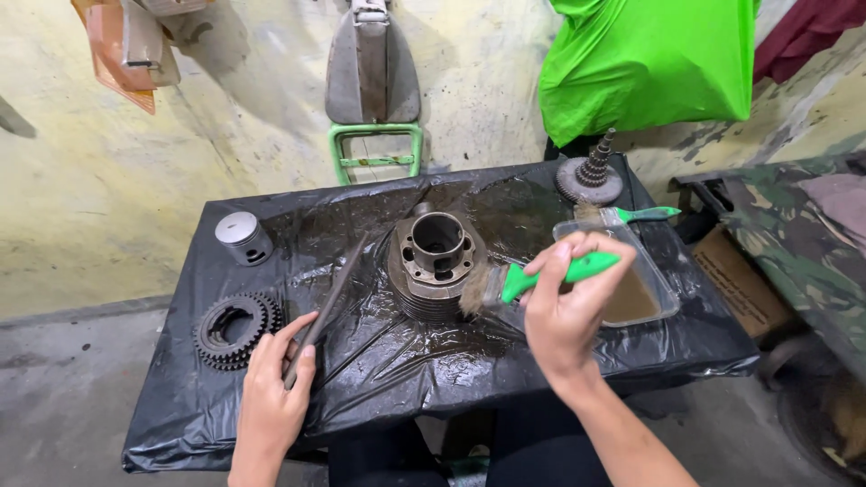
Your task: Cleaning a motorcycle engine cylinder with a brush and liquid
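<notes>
My right hand (pixel 566 307) grips a paintbrush with a green handle (pixel 523 281); its dirty bristles touch the right side of a finned metal engine cylinder (pixel 435 263) standing in the middle of the table. My left hand (pixel 275 388) holds the near end of a long thin metal file (pixel 327 305) that slants up toward the cylinder. Both rest over a table covered in wet black plastic sheet (pixel 379 361).
A silver piston (pixel 243 237) stands at the far left and a stack of dark gears (pixel 234 329) lies near my left hand. A clear tray of brown liquid (pixel 642 298) holds a second green brush (pixel 636 215). A gear cluster (pixel 591 176) sits at the far right corner. A green cloth (pixel 645 63) hangs behind.
</notes>
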